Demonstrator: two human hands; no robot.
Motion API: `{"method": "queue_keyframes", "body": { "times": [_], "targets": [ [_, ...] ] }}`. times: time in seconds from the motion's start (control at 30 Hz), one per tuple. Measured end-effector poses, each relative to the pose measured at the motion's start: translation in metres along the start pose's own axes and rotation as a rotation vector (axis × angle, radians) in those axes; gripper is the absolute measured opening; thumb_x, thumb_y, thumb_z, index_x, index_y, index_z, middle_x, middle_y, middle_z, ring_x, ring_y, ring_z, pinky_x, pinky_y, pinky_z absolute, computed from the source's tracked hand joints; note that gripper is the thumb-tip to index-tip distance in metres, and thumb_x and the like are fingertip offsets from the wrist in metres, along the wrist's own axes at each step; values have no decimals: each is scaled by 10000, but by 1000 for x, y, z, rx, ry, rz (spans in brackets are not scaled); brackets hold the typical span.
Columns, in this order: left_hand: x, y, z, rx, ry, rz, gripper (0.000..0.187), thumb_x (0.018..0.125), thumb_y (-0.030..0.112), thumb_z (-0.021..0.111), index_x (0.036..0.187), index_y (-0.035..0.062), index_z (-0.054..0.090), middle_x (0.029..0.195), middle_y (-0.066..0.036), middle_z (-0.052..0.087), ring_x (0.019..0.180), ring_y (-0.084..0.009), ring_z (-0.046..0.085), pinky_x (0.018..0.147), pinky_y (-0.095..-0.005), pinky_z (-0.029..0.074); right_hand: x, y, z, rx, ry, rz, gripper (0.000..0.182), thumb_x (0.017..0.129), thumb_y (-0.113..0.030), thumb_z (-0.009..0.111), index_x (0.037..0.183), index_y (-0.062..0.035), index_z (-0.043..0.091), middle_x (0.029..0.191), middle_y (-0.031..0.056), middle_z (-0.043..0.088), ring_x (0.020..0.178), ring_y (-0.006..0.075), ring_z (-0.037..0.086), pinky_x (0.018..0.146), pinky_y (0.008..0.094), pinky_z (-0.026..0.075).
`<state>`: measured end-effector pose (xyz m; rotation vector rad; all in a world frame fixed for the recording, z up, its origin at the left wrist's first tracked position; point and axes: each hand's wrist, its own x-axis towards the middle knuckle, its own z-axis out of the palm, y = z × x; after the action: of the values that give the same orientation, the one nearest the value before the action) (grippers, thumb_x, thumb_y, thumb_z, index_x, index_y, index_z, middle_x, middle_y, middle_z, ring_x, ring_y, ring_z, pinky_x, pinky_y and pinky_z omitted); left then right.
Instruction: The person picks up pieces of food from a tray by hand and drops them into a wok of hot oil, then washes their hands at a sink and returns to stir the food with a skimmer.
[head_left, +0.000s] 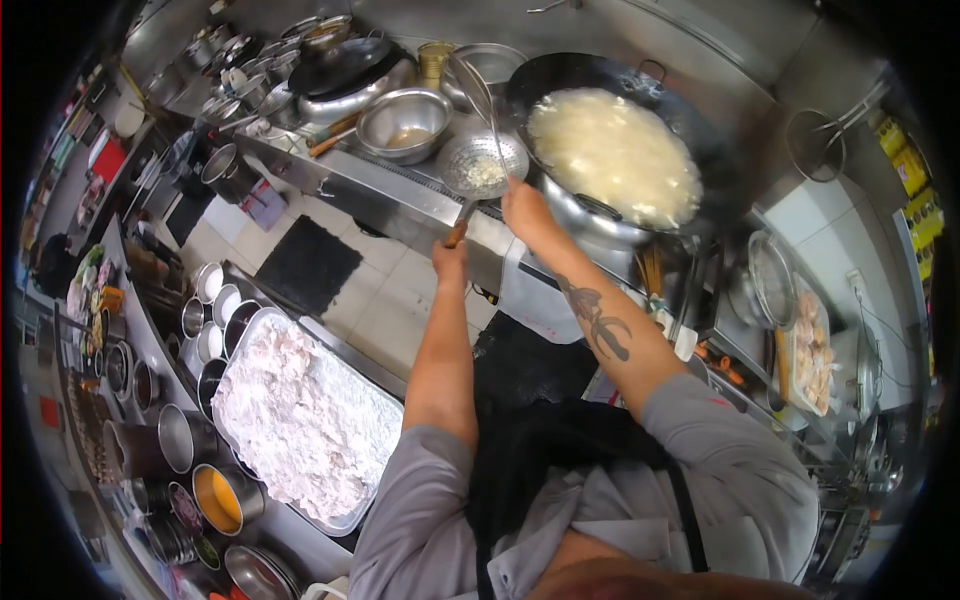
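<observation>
My left hand [450, 262] is closed round the wooden handle of a perforated skimmer [458, 160]. Small pale bits [488, 172] lie in its bowl. In my right hand [525, 208] is the thin handle of a wire strainer [470, 88], which points up and away, its mesh head above the back of the counter. The strainer's handle crosses over the skimmer's bowl. To the right of both tools stands a big black wok [545, 80] full of pale, bubbling, foamy liquid [615, 150].
A steel bowl [404, 120] with some liquid sits left of the skimmer. A tray [395, 405] of flour-coated pieces [290, 410] lies at my left, beside several metal pots. On the right is a tray of raw-looking pieces [810, 350]. Dark mats [308, 262] cover parts of the floor.
</observation>
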<state>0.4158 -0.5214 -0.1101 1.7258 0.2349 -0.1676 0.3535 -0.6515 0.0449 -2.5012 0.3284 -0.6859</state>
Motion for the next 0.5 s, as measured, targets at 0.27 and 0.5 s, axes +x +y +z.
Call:
{"method": "queue_keyframes", "body": {
  "times": [0.27, 0.5],
  "targets": [
    [-29, 34, -15, -255, 79, 113, 548, 772, 64, 640, 1253, -50, 401, 1154, -130, 530, 1007, -225, 555, 801, -336, 470, 47, -45, -161, 526, -132, 307, 278, 898, -175, 387, 1098, -34, 519, 623, 33, 521, 363, 94, 454, 303, 248, 330],
    [-114, 115, -37, -517, 45, 361, 738, 803, 102, 600, 1381, -65, 173, 1404, -227, 226, 1237, -288, 337, 993, -370, 316, 58, 36, -180, 551, -169, 676, 159, 852, -116, 376, 968, -37, 452, 678, 73, 508, 392, 119, 443, 312, 269, 299]
  ]
}}
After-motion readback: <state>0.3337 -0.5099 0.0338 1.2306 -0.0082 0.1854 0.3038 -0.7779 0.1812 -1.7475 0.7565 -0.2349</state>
